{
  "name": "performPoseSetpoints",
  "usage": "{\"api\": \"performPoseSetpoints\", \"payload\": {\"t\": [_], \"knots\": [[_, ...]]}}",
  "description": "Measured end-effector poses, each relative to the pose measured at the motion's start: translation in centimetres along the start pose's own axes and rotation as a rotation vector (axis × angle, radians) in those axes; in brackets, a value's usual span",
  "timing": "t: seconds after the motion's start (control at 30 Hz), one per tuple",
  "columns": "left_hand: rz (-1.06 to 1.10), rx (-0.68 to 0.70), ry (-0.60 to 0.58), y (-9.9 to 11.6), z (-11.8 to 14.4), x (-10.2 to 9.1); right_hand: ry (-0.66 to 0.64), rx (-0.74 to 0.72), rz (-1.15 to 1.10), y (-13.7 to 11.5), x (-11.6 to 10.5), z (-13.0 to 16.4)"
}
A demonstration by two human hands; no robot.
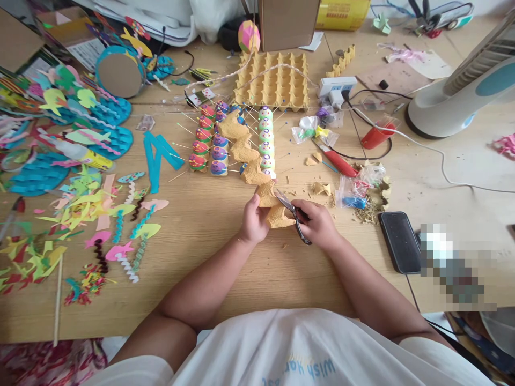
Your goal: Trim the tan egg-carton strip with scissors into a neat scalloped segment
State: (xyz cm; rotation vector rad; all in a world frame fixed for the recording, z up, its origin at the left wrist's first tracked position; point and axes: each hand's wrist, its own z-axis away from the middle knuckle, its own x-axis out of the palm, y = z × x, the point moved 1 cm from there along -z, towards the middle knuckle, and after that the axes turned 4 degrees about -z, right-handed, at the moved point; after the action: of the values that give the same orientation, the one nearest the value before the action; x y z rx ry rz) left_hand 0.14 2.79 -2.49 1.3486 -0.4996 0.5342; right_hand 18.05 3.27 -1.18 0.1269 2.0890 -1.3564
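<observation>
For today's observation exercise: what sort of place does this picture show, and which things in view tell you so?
Probably a home craft table. The right hand works scissors into an egg-carton strip held by the left hand; painted carton cups and paper fish cut-outs lie on the wooden table.

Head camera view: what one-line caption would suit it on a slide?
Left hand steadies an egg-carton strip while right hand works scissors at its near end.

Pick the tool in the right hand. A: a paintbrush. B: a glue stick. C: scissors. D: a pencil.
C: the right hand grips scissors, blades open against the egg-carton strip that the left hand holds.
</observation>
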Motion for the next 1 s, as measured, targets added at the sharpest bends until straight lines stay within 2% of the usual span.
{"api": "performPoseSetpoints", "payload": {"t": [0.33,0.47,0.67,0.77,0.9,1.0], "knots": [[0.003,-0.012,0.003,0.1,0.0,0.2,0.028,0.047,0.003,0.2,0.2,0.1],[-0.004,-0.038,-0.03,-0.1,0.2,0.3,0.048,0.052,-0.038,0.0,0.4,0.0],[0.003,-0.066,-0.049,0.2,0.4,0.5,0.143,0.129,-0.107,-0.1,0.0,-0.1],[0.01,-0.029,-0.038,0.4,0.2,0.4,0.093,0.119,-0.145,0.0,-0.3,-0.2],[0.016,0.015,-0.01,0.2,0.0,0.3,-0.01,0.023,-0.12,-0.2,-0.5,-0.2],[0.01,0.019,0.006,0.1,-0.1,0.2,-0.029,-0.001,-0.08,-0.1,-0.6,-0.2]]}}
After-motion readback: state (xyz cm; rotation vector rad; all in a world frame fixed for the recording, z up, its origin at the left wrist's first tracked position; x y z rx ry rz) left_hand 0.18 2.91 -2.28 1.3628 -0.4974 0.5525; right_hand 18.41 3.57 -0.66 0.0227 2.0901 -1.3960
